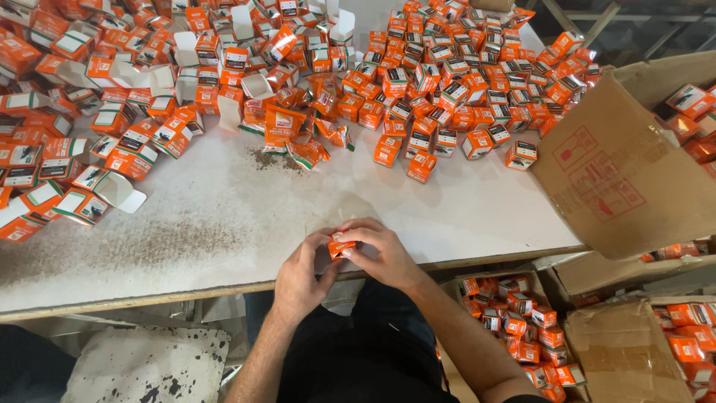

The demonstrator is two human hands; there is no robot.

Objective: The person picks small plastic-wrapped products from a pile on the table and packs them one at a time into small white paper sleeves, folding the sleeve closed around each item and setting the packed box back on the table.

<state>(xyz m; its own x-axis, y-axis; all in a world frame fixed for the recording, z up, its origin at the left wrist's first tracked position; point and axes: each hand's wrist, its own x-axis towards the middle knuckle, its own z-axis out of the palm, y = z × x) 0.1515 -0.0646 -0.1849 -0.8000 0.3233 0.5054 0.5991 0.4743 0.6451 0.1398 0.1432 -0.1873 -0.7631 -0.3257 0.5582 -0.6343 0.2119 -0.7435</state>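
Box (pixel 341 244) pinched between left hand (pixel 302 277) and right hand (pixel 382 250) at counter (pixel 224 216) edge, steadying both ends.

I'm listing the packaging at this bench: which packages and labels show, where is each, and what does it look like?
Small orange cardboard box: held between left hand and right hand at the table edge.
Heap of small orange boxes: far side of the white table, white-and-dark labels.
Large brown cardboard carton: right, tilted, red markings.
Open brown cartons: lower right, orange boxes inside.
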